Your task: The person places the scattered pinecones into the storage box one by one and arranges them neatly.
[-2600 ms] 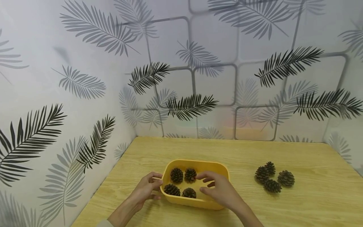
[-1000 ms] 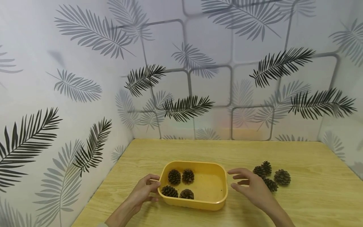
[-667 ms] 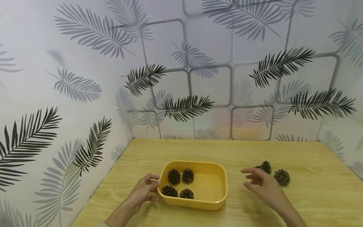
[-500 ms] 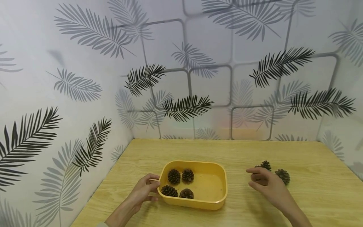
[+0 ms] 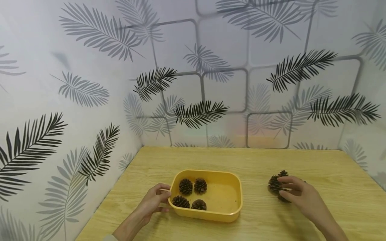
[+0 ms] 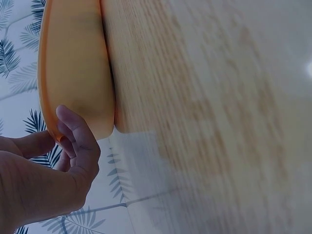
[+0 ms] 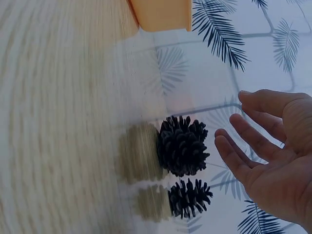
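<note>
A yellow plastic box (image 5: 208, 217) stands on the table, with several brown pine cones (image 5: 200, 186) in its left half. At its left end my left hand (image 5: 153, 202) grips the rim; in the left wrist view the thumb and fingers of the left hand (image 6: 53, 175) lie on either side of the box wall (image 6: 78, 63). Over a group of loose pine cones (image 5: 274, 184) on the right is my right hand (image 5: 304, 197), fingers loosely bent, partly hiding the group. In the right wrist view that hand (image 7: 273, 151) is apart from a large pine cone (image 7: 183, 146) and a smaller pine cone (image 7: 190, 197).
The light wood table (image 5: 211, 157) ends at a wall (image 5: 223, 127) with leaf patterns behind it and another on the left. Bare tabletop lies between the box and the loose pine cones.
My right hand has left the inside of the box, passed over its right edge and reached the loose pine cones. The left hand keeps its place at the rim.
</note>
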`<state>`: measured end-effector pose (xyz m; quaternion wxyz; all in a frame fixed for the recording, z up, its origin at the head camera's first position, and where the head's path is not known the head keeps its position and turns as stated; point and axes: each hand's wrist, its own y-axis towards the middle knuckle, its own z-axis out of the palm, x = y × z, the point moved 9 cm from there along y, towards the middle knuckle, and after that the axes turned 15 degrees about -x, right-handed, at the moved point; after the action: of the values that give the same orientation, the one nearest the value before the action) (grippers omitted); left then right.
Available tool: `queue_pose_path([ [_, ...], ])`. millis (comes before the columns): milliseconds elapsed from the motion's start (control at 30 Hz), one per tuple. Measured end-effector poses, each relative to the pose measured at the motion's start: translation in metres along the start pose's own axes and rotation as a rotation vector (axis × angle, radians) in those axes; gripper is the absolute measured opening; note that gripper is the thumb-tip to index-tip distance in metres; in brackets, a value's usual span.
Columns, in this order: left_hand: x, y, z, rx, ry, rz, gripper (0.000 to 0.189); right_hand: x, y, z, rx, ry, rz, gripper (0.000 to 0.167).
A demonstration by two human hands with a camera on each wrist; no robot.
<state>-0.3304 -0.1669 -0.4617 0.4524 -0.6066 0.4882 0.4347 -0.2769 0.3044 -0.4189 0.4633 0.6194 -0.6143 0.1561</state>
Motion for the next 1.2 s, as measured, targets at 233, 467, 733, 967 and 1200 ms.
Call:
queue_pose_path([
  [233, -0.001, -0.001, 0.0, 0.0, 0.002, 0.001, 0.032, -0.011, 0.0, -0.008, 0.013, -0.003, 0.065, 0.048],
  [467, -0.001, -0.002, 0.0, -0.002, -0.002, -0.01, 0.032, -0.018, 0.0, -0.014, -0.008, -0.02, 0.057, 0.049],
  [733, -0.001, 0.0, 0.0, 0.006, -0.002, -0.004, 0.031, -0.027, 0.0, -0.016, 0.019, -0.04, 0.081, 0.051],
  [967, 0.0, -0.001, 0.0, 0.01, -0.004, -0.008, 0.032, -0.035, 0.002, -0.012, 0.064, -0.043, 0.1, 0.053],
  [1200, 0.001, 0.0, -0.001, 0.002, -0.002, 0.002, 0.032, -0.044, 0.004, -0.006, 0.106, -0.034, 0.133, 0.054],
])
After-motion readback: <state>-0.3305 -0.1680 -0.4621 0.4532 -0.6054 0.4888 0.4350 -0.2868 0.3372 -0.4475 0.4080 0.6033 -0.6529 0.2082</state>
